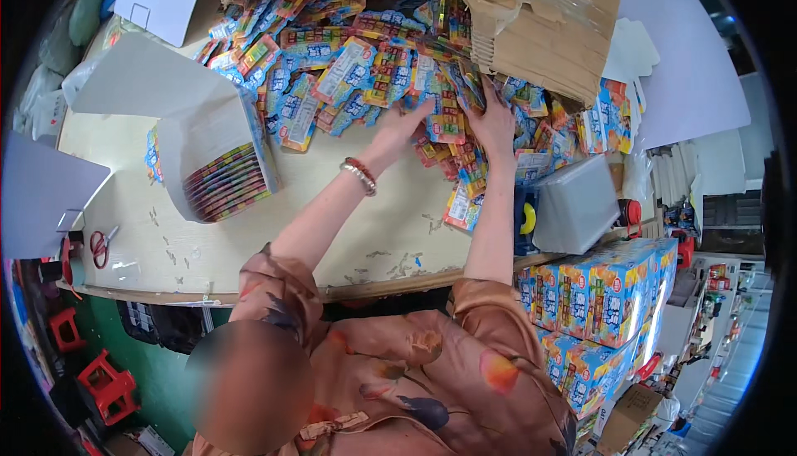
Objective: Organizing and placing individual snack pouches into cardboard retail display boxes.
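Note:
A heap of flat, colourful blue, red and yellow packets (340, 70) spills from a tipped cardboard carton (548, 20) onto the table. My left hand (402, 128) is at the heap's near edge, its curled fingers on the side of a few packets. Close by on the right, my right hand (493, 120) reaches into the same heap, thumb and fingers apart around several packets. Between the two hands, packets stand bunched together. Some of my fingertips are hidden among them. An open white box (170, 153) to the left has a row of packets standing inside.
Red-handled scissors (100, 248) lie on the table (349, 248) at the left. Right of my right arm stands a translucent plastic bin (577, 207). Printed blue cartons (594, 298) are stacked beyond the table's right edge. A red stool (108, 385) is on the green floor.

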